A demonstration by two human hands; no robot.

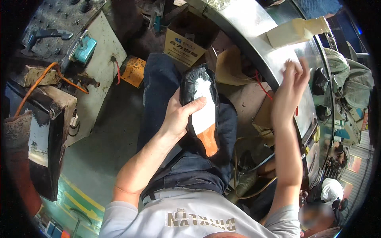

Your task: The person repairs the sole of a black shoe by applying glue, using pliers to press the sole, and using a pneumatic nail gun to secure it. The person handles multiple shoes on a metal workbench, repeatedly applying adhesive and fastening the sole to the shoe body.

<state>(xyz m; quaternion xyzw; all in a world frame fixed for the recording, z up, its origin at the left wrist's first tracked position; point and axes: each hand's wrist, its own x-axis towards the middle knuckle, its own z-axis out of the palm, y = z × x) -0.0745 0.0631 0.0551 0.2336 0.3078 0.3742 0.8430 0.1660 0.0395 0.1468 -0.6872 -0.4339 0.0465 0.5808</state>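
Note:
Over my lap, my left hand (176, 115) grips a black shoe upper (184, 91) stretched on a last, its underside facing up. That underside has a white insole (203, 115) and an orange-brown heel end (208, 141) pointing toward me. My left thumb presses on the white insole; the other fingers wrap round the side and are hidden beneath. Out to the right, my right hand (294, 77) is raised over a shiny metal conveyor (258, 29), slightly blurred. Its fingers are bent and apart, with no held thing visible. A yellowish plastic bottle (295, 33) lies just beyond it.
An open cardboard box (184, 49) stands beyond my knees. On the left is a worn machine with an orange cable (33, 89) and a teal part (84, 49). Black shoe pieces (320, 81) lie past the conveyor. Another person (317, 214) is at lower right.

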